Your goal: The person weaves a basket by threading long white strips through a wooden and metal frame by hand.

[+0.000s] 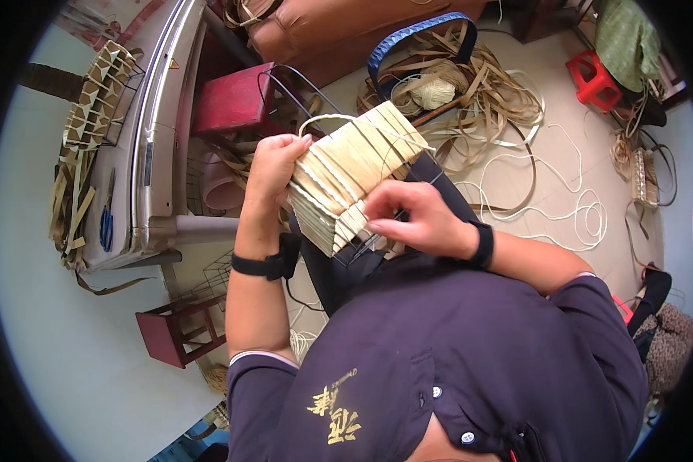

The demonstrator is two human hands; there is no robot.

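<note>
A half-woven basket rests tilted on my lap, its dark wire frame wrapped in pale flat strips. Thick cream cord runs twisted across its near left part, and a loose length arches over the top. At the basket's left corner my left hand is closed, thumb and finger pinching the cord. My right hand is at the near right side, fingers curled and pinched by the woven edge. Whatever lies between its fingertips is hidden. Bare wire shows at the basket's near end.
Tan strips and a ball of cord lie heaped beyond the basket, by a blue-handled basket. White cord coils over the floor at right. Blue scissors lie on the left table; a red stool stands far right.
</note>
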